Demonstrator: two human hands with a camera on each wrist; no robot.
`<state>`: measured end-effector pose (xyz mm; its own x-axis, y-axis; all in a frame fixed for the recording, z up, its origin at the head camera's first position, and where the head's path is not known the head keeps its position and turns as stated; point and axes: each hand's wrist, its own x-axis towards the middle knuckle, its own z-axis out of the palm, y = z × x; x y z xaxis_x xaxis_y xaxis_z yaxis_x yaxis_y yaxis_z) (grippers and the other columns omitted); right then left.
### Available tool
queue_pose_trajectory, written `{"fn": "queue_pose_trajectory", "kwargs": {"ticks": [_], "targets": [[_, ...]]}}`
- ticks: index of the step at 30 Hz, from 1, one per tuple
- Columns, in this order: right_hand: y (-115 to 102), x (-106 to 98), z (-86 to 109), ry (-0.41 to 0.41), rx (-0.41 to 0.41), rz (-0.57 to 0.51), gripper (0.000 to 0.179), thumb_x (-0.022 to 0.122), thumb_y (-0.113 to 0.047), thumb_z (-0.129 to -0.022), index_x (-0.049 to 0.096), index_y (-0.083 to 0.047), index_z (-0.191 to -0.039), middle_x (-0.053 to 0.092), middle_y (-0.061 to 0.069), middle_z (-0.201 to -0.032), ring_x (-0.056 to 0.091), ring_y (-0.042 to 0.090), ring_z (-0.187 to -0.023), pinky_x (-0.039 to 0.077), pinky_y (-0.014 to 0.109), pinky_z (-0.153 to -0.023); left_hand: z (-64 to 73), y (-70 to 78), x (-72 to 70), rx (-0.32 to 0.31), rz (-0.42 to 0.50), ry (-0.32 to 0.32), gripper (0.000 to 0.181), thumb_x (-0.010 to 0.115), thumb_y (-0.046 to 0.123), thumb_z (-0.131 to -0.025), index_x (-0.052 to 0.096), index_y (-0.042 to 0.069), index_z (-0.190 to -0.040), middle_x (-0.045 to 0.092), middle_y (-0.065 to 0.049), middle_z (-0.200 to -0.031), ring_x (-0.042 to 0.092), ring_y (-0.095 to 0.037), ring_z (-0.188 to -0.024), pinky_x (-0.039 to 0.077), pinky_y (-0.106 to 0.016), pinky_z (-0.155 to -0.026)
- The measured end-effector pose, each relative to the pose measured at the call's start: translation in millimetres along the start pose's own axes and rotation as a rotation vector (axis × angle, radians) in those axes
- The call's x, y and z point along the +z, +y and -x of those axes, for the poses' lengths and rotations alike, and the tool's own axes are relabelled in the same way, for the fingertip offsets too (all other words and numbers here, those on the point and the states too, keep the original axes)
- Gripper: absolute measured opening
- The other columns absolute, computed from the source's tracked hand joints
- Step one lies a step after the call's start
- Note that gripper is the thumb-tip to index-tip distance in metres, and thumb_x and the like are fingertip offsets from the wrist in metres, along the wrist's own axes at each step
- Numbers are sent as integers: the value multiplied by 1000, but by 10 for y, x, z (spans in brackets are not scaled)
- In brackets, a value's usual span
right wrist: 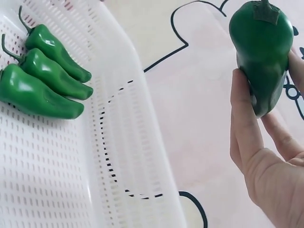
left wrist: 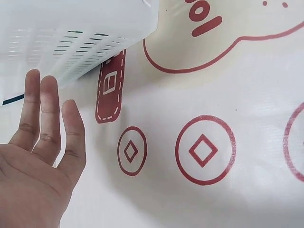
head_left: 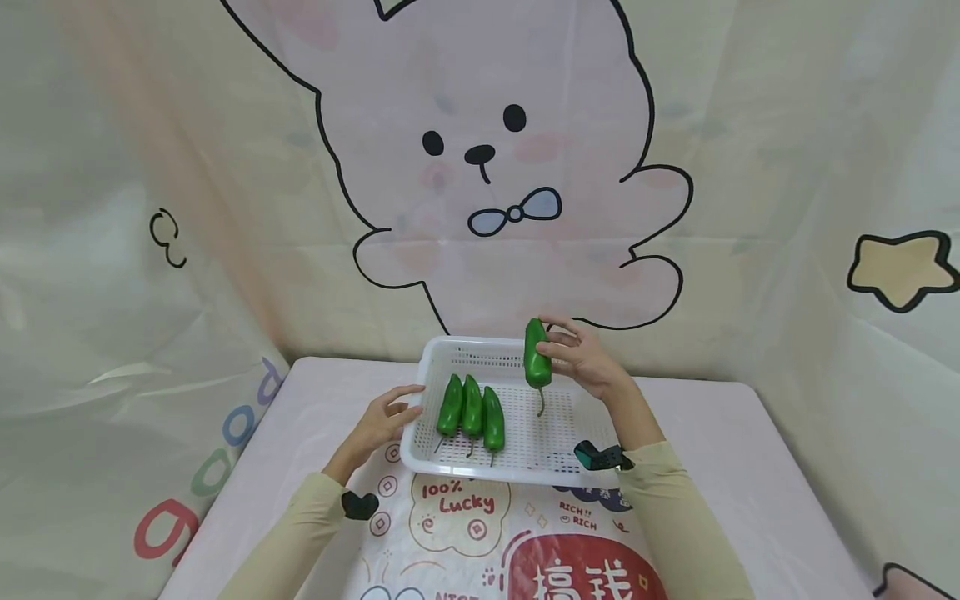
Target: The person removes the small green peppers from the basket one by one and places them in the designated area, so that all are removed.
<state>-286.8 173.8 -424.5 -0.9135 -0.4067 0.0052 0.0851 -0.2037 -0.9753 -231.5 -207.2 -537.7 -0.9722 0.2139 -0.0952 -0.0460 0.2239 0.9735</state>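
Note:
My right hand [head_left: 588, 360] holds a green pepper [head_left: 537, 354] above the far right part of a white perforated basket [head_left: 517, 477], its stem pointing down toward me. In the right wrist view, fingers and thumb pinch this pepper [right wrist: 263, 57] from its sides. Three more green peppers [head_left: 472, 407] lie side by side in the left half of the basket, stems toward the near side. At the basket's left wall, my left hand [head_left: 381, 423] has its fingertips right at the rim. The left wrist view shows that hand [left wrist: 42, 156] with fingers extended beside the basket wall [left wrist: 95, 28].
The basket sits on a table covered by a white cloth [head_left: 712, 467] with printed red words and drawings. Behind it hangs a backdrop [head_left: 480, 275] with a cartoon animal. A dark band [head_left: 600, 456] is worn on the right wrist, another [head_left: 360, 505] on the left.

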Motion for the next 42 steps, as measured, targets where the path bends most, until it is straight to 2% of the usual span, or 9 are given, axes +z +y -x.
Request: {"fn": "queue_pose_trajectory", "kwargs": {"ticks": [6, 12, 17, 24, 30, 36, 42], "targets": [[-83, -119, 128, 5, -44, 16, 63, 64, 6, -97, 37, 0, -153, 51, 22, -135, 63, 27, -110, 57, 42, -88, -3, -22, -19, -2, -2, -5, 54, 70, 25, -99, 51, 13, -149, 61, -23, -127, 63, -39, -112, 58, -51, -84], [-99, -278, 263, 6, -44, 49, 63, 62, 8, -97, 37, -1, -154, 53, 20, -134, 64, 27, -111, 56, 43, -90, -5, -36, -32, 6, 3, -20, 55, 69, 23, -100, 49, 12, -150, 59, -25, -129, 63, -40, -112, 57, -54, -85], [-121, -415, 412, 42, -37, 88, 64, 63, 6, -98, 35, -2, -155, 54, 19, -133, 65, 26, -111, 56, 41, -91, -1, -36, -41, 19, 9, -25, 55, 68, 22, -100, 48, 11, -151, 59, -26, -129, 63, -41, -112, 57, -55, -84], [-170, -623, 638, 86, -62, 164, 65, 63, 3, -98, 34, -3, -156, 47, 22, -136, 65, 24, -109, 56, 37, -90, 5, -12, -36, 7, -1, -18, 55, 69, 25, -99, 50, 13, -150, 60, -23, -128, 64, -38, -111, 58, -52, -84], [-185, -868, 833, 140, -69, 224, 65, 66, 0, -98, 36, -4, -155, 45, 22, -137, 65, 20, -109, 56, 35, -90, -13, -40, -18, 10, -22, -10, 53, 66, 18, -102, 47, 8, -150, 60, -26, -126, 63, -41, -110, 57, -55, -84], [-164, -1136, 1031, 167, -86, 231, 63, 65, 3, -98, 38, -5, -155, 46, 18, -137, 63, 17, -112, 56, 33, -89, 14, 23, 13, 5, -48, 10, 52, 66, 18, -102, 49, 8, -149, 61, -25, -126, 63, -41, -111, 57, -53, -85], [-61, -1406, 1211, 188, -106, 299, 62, 63, 4, -98, 39, -6, -155, 48, 12, -135, 64, 15, -110, 57, 30, -87, 115, 220, 49, 22, -39, -7, 51, 65, 16, -102, 48, 5, -149, 62, -26, -124, 63, -42, -111, 56, -54, -86]]}}
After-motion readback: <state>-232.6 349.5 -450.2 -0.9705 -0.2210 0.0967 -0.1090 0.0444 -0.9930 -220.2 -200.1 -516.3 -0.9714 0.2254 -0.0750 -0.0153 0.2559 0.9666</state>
